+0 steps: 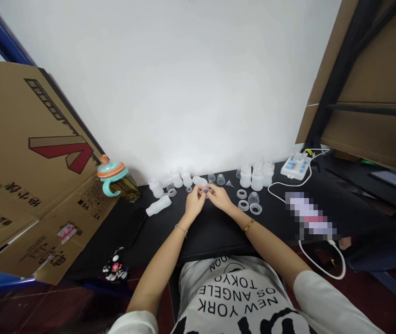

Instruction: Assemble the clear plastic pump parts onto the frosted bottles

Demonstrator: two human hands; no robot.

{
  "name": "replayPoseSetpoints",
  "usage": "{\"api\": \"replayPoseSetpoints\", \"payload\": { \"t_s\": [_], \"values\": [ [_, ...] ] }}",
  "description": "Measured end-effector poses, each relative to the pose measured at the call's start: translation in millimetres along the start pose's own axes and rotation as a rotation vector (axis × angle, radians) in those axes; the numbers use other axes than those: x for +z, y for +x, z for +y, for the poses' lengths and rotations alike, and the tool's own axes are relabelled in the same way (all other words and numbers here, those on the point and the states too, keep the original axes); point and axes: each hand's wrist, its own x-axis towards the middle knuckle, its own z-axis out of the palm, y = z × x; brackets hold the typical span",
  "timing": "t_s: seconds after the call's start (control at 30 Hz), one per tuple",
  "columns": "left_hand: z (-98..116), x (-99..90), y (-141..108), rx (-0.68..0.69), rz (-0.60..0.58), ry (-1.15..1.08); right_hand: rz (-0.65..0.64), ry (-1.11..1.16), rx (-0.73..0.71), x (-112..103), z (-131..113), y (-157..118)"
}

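Note:
My left hand and my right hand meet over the black table, fingers closed on a small clear ring between them. Just behind them a white bottle lies on its side. Another white bottle lies to the left of my left hand. Clear domed caps and a small funnel-shaped piece are behind my right hand. To its right sit several clear rings and a clear cap. What lies inside the held ring is too small to tell.
White bottles stand at the back left and back right. A teal-lidded jug is at the left beside a cardboard box. A power strip, a white cable and a blurred-out phone-like object lie at the right.

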Motion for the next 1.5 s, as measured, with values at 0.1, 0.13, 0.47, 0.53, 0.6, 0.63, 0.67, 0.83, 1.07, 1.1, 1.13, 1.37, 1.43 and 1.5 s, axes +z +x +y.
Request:
{"api": "replayPoseSetpoints", "payload": {
  "t_s": [0.1,0.13,0.47,0.53,0.6,0.63,0.67,0.83,1.07,1.1,1.13,1.37,1.43,1.5],
  "values": [
    [-1,0.8,1,0.002,-0.005,0.025,0.001,-0.006,-0.002,0,0,0],
    [-1,1.0,1,0.001,-0.006,0.031,0.001,-0.006,-0.004,0,1,1],
    [-2,-0.1,2,0.016,0.004,0.076,0.006,0.010,-0.028,0,3,4],
    [-1,-0.9,2,0.014,0.003,0.076,0.009,0.006,-0.033,0,2,4],
    [0,-1.6,2,0.010,0.001,0.067,0.015,0.003,-0.035,0,1,3],
    [1,-1.8,1,0.006,0.002,0.062,0.018,0.001,-0.035,-1,1,3],
    [1,-1.7,1,0.002,0.004,0.055,0.021,0.000,-0.033,-1,0,2],
    [3,0.4,-1,-0.016,0.043,0.008,0.032,0.042,-0.018,1,-1,0],
    [2,-1.2,0,-0.065,0.048,-0.078,0.109,0.099,-0.001,6,8,3],
    [2,-1.3,0,-0.065,0.052,-0.069,0.126,0.094,-0.003,7,9,4],
    [2,-1.1,0,-0.061,0.057,-0.054,0.145,0.084,-0.008,7,11,5],
    [0,3.1,-1,-0.023,0.045,0.018,0.141,0.021,-0.017,7,13,5],
    [0,2.7,-1,-0.016,0.035,0.032,0.109,0.018,-0.007,6,11,4],
    [1,1.4,-1,-0.026,0.024,0.045,0.073,0.011,-0.001,5,9,3]
  ]
}}
